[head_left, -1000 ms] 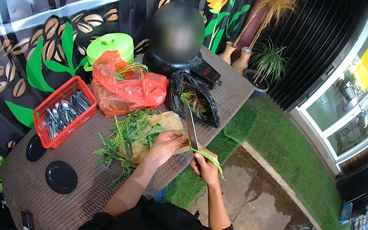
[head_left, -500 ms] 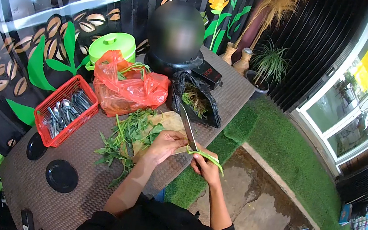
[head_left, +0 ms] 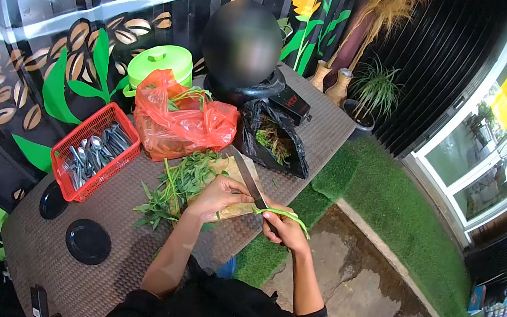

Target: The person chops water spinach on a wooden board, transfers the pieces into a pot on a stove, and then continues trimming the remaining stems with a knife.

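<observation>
My right hand (head_left: 284,230) is closed around the handle of a knife (head_left: 252,182), whose blade points up and left over the cutting board (head_left: 242,169). A long green stalk (head_left: 292,218) lies across the same hand, under its fingers, with one end at the blade's base. Close to that end, my left hand (head_left: 221,196) has thumb and fingertips pinched together; what they hold is too small to make out. Leafy green stems (head_left: 175,183) are heaped on the board's left side and spill onto the table (head_left: 138,256).
Behind the greens stand a red plastic bag (head_left: 182,124), a black bag (head_left: 296,159) with plant scraps, and a green lidded pot (head_left: 163,64). A red basket (head_left: 103,168) of cutlery and black plates (head_left: 88,242) are on the left. The table edge runs along the right.
The knife blade has tipped further left and lower, over the board. My left hand stays pinched close to the stalk's end. The whole view has shifted slightly.
</observation>
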